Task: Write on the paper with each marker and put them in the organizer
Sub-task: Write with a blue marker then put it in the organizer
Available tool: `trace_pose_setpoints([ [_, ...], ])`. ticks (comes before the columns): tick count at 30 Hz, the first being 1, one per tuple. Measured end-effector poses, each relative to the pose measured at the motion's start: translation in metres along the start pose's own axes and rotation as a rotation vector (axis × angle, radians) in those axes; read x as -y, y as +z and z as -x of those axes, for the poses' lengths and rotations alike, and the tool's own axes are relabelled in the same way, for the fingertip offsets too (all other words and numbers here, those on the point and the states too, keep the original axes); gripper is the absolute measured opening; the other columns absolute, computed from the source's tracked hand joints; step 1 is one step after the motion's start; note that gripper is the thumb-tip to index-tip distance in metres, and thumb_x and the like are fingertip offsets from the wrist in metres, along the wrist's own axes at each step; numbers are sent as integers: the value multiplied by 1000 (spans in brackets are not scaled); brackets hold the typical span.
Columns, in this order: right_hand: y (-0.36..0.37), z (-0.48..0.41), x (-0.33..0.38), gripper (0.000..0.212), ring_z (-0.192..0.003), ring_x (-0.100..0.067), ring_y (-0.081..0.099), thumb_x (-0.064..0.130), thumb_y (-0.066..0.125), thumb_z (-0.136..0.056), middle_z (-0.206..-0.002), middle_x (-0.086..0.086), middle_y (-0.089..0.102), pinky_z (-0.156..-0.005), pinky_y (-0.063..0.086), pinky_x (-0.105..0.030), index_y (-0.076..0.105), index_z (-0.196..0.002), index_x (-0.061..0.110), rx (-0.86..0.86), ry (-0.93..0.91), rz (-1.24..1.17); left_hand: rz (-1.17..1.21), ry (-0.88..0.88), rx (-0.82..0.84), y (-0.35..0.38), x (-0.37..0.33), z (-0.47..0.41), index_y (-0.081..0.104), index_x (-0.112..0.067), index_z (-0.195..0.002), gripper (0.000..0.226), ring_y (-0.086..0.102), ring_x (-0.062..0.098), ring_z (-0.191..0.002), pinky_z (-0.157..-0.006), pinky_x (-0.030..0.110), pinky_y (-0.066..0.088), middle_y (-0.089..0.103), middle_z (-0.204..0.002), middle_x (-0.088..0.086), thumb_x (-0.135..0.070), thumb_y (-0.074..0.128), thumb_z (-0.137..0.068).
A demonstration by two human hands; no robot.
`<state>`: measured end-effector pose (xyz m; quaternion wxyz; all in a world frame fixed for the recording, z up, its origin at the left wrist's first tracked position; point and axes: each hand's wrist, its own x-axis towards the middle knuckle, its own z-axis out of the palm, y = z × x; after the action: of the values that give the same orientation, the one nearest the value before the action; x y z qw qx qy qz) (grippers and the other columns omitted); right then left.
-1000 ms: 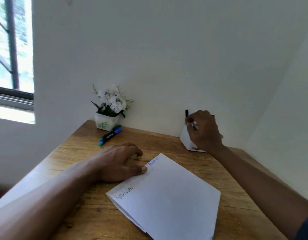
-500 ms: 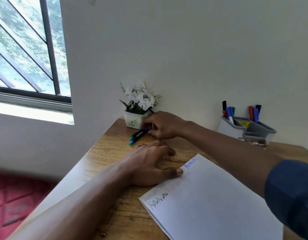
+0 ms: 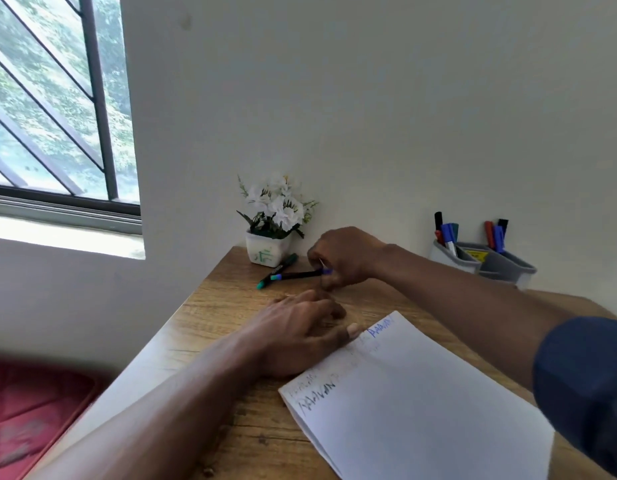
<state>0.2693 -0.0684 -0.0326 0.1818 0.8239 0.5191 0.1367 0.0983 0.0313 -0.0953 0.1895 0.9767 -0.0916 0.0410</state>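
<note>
Right hand's fingers [image 3: 330, 284] are curled in and pinching the purple end of a black marker [image 3: 300, 274], so that's a proper grab. The marker lies nearly level just above the wooden table [image 3: 231, 327], teal end pointing left; can't tell if that end is touching the wood or not. The right hand [image 3: 347, 259] itself is at the back of the table, just to the right of a little white pot of white flowers [image 3: 267, 252].

A second marker with green ends [image 3: 284, 265] lies flat on the table right in front of the pot, angled, and the held one crosses over its lower part.

Left hand [image 3: 296, 336] isn't holding anything. Fingers are loose and spread on the wood, palm down, with the thumb tip [image 3: 352, 330] pressing on the top corner of the paper [image 3: 421, 403]. The paper sits at the near right of the table and has a blue scribble [image 3: 380, 328] by the thumb and a black one [image 3: 317, 398] lower along its left edge.

The grey organizer [image 3: 508, 268] is at the far right against the wall, well apart from both hands, with several markers [image 3: 448, 237] standing upright in two of its compartments. A dark blue sleeve [image 3: 584, 382] shows on the right arm, and there's a barred window [image 3: 50, 116] off to the left.
</note>
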Motion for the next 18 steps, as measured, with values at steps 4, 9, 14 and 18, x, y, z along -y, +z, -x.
trace_pose_setpoints([
  [4,4,48,-11,33,-75,-26,64,50,63,-81,-86,-2,67,-61,40,-32,58,-100,23,-158,161,21,25,20,-6,-1,0,2,54,-35,-139,85,52,8,-127,-106,43,45,51,-147,-13,-88,15,-85],
  [9,-6,119,11,18,-60,-20,65,30,73,-75,-63,1,66,-54,46,-31,59,-75,19,-558,519,-644,193,32,-198,-5,-5,10,49,-37,-145,78,55,7,-125,-102,38,49,54,-145,-14,-83,27,-86],
  [14,-4,163,58,8,-64,-19,66,3,77,-85,-69,-12,72,-53,48,-27,69,-85,3,-724,532,-1587,453,171,-449,-5,-22,17,65,-29,-128,45,68,2,-105,-87,33,59,72,-116,-14,-55,64,-91],
  [18,3,183,77,28,-70,-24,70,23,84,-74,-79,-18,76,-63,53,-33,76,-90,1,-693,519,-1797,652,210,-493,-2,-36,27,77,-20,-101,16,73,15,-83,-68,30,56,77,-93,-1,-30,79,-88],
])
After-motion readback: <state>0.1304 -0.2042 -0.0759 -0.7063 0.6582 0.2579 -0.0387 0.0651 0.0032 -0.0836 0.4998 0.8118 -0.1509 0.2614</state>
